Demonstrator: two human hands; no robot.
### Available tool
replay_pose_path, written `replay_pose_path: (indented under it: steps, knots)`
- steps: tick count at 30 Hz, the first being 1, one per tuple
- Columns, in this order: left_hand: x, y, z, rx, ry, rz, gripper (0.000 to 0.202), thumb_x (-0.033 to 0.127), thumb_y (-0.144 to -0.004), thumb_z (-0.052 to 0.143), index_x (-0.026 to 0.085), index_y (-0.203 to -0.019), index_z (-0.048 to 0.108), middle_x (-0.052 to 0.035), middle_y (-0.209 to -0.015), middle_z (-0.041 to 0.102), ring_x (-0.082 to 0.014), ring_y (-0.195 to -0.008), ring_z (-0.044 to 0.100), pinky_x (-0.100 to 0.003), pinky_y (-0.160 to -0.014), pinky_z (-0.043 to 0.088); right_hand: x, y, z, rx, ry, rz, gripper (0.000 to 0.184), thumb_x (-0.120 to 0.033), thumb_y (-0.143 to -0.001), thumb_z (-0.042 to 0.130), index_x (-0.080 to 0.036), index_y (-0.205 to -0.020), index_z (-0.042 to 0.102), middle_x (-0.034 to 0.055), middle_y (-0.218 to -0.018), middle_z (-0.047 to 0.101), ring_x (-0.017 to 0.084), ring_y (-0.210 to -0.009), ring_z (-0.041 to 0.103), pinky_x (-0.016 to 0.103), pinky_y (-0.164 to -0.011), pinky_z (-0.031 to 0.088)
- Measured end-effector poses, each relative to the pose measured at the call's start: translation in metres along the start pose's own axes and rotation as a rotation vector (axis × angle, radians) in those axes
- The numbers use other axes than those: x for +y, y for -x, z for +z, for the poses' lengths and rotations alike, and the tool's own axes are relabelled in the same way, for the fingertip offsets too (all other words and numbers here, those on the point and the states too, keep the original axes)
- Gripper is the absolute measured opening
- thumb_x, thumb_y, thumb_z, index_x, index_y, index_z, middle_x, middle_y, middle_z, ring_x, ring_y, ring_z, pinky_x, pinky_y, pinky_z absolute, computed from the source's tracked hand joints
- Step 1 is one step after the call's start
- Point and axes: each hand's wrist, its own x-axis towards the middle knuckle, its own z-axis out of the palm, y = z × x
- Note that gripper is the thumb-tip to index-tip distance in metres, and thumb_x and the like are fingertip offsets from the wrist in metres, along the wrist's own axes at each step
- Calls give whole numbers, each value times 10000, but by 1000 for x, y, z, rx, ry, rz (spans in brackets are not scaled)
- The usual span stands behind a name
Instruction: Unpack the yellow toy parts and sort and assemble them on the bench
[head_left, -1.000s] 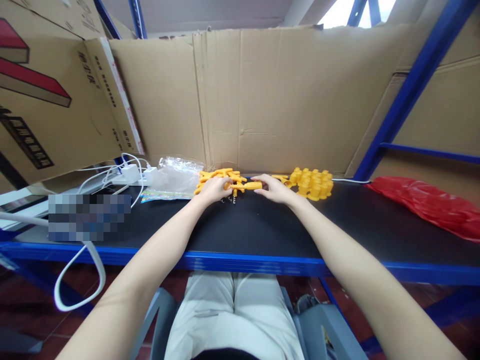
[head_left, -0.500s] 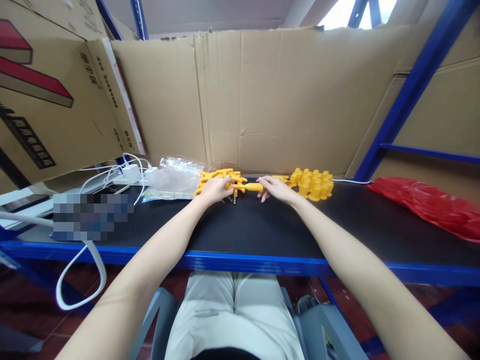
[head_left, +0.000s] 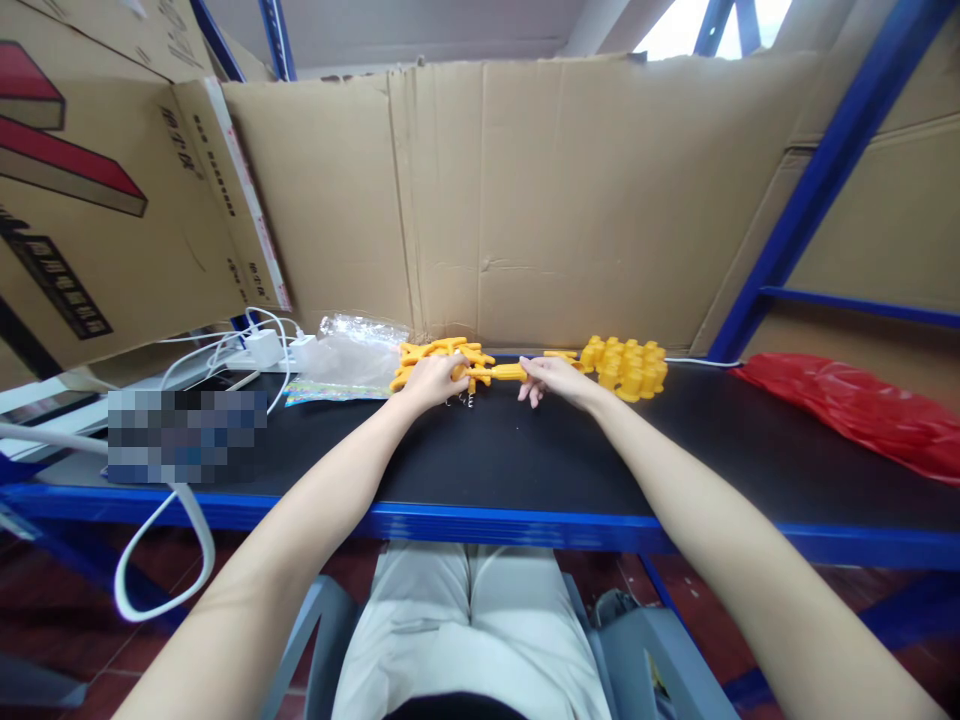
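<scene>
— Yellow plastic handle-shaped piece (head_left: 508, 371) is up between both hands, just over the black tabletop (head_left: 510, 460). How far along would you call it?

— Partway, I'd guess. Right hand (head_left: 556, 380) has its near end pinched between thumb and fingers, with the other fingers curled below. Left hand (head_left: 433, 380) is closed on a rounded yellow part (head_left: 459, 372) in line with it. Can't tell if those two are actually joined, so I wouldn't call it finished.

— What's left, then?

— Loose yellow pieces (head_left: 442, 346) lie behind the left hand, with small metal coils (head_left: 470, 401) in front. Yellow cylinders (head_left: 624, 368) stand clustered past the right hand. Whether they're done or waiting, no idea.

— Anything in the way?

— That loose pile crowds the left hand, tbh. Clear plastic bag (head_left: 356, 358) is beside it, white charger cables (head_left: 262, 345) beyond. Red plastic bag (head_left: 847, 410) is well off right.
</scene>
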Motion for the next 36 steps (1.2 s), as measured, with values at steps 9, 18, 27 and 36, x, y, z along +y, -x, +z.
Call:
replay_pose_path:
  steps: [9,18,27,36]
  knots:
    - [-5,-2,8,19,-8,-44,276,326,-782,549,211,-1011,652,-50,-848,703,-227,-799,646,-318,-694,463,-3,3,2,-9,-52,27,385,-461,-831,590,-163,-1038,463,62,-739,706,126,-504,622,237,-499,454]
    - [-2,-1,7,46,45,-8,247,308,-773,569,208,-985,646,-38,-832,694,-203,-788,635,-297,-707,452,-1,2,-2,-13,-62,30,369,-519,-839,552,-160,-835,467,60,-607,676,100,-430,577,201,-447,420]
    - [3,-1,6,23,46,-43,213,300,-764,571,209,-934,661,-46,-831,694,-208,-788,632,-298,-691,447,-6,5,0,15,-33,164,372,-473,-840,576,-148,-1012,517,99,-843,702,109,-523,630,192,-453,460]
    - [0,-1,7,52,61,-4,218,300,-766,572,203,-941,657,-44,-819,695,-205,-766,635,-303,-686,454,-4,5,-2,-5,-38,69,274,-386,-854,592,-141,-957,523,89,-818,704,106,-545,632,207,-513,475]
